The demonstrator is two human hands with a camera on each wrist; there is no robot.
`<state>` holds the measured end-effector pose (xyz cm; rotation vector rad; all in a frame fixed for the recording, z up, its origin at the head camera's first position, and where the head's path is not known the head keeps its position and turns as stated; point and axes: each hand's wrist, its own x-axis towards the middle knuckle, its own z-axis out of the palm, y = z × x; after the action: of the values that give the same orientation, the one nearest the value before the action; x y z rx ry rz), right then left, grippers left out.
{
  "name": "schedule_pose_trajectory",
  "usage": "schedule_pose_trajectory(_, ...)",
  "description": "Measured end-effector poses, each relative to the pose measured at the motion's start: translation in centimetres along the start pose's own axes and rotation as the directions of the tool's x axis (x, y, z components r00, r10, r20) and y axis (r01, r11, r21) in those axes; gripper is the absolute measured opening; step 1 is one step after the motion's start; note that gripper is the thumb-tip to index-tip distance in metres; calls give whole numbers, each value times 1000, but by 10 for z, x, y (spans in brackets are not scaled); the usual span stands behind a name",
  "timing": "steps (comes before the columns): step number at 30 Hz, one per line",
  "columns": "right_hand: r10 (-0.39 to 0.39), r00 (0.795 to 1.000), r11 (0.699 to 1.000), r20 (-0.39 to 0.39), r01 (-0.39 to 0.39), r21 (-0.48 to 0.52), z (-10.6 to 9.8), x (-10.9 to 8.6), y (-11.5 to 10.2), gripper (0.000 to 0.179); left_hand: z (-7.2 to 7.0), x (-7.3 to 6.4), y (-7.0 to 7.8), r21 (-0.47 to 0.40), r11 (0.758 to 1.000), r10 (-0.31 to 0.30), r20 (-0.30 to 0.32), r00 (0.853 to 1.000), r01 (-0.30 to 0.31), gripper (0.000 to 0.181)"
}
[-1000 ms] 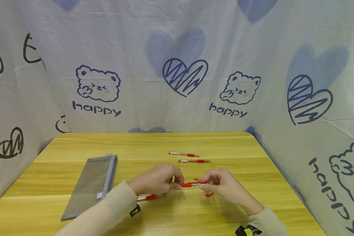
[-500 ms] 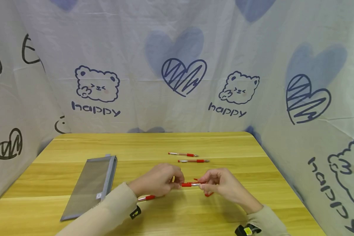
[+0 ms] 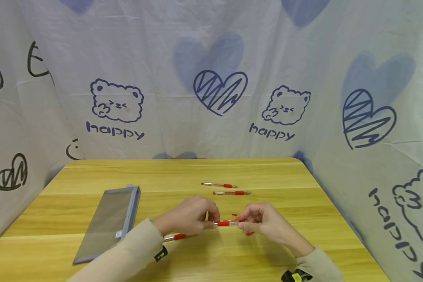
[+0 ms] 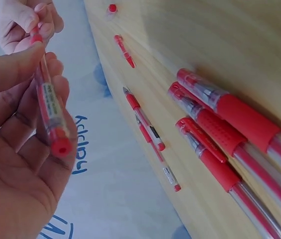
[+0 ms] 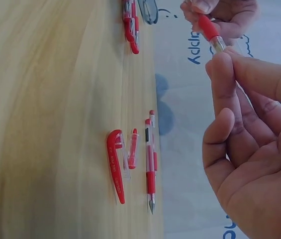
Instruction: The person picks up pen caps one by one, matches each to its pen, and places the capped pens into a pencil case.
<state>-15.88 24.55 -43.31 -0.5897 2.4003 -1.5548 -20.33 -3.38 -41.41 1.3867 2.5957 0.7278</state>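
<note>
Between both hands a red gel pen [image 3: 223,223] lies level a little above the table. My left hand [image 3: 188,214] pinches its barrel near the back end; that clear barrel [image 4: 48,99] with its red end plug shows in the left wrist view. At the other end, my right hand [image 3: 264,221] pinches the front, just past the red rubber grip [image 5: 209,27]. The very tip is hidden by the fingers. Two loose pen caps [image 5: 115,169] [image 5: 133,149] lie on the table under my right hand.
Two uncapped red pens [image 3: 231,192] [image 3: 219,185] lie beyond the hands. Several capped red pens [image 4: 212,162] lie side by side under my left forearm. A grey zip pouch [image 3: 103,223] lies flat at the left. Printed curtains surround the wooden table [image 3: 268,172].
The held pen has shifted slightly left and toward the person. Both hands keep their pinch, and the other pens, caps and pouch stay in place.
</note>
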Motion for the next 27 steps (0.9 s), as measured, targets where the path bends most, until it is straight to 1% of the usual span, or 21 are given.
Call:
schedule_pose_trajectory(2,3,1000,1000,2,-3,-4,-1,0,1,19,0,1,-1,-36,999,-22,17,1000,23,7)
schedule_pose_trajectory(4,10,1000,1000,0,-10,-15,-1,1,2,18,-1,1,-2,-72,997,-30,33,999,32,5)
schedule_pose_trajectory(9,12,1000,999,-1,-12,-40,0,2,4,23,-1,3,-6,-137,990,-8,64,998,17,4)
schedule_pose_trajectory(13,7,1000,999,2,-7,-40,-1,2,5,26,-2,3,-9,-172,985,-10,84,996,24,5)
schedule_pose_trajectory(19,6,1000,1000,13,-6,-12,-1,3,7,31,-4,2,-15,-180,983,-10,98,995,28,3)
schedule_pose_trajectory(24,8,1000,1000,19,-8,8,-4,2,8,29,-6,0,-21,-185,982,-11,105,994,30,5)
schedule_pose_trajectory(27,-2,1000,1000,21,2,4,-5,1,9,29,-8,-2,-23,-187,982,-16,106,994,36,3)
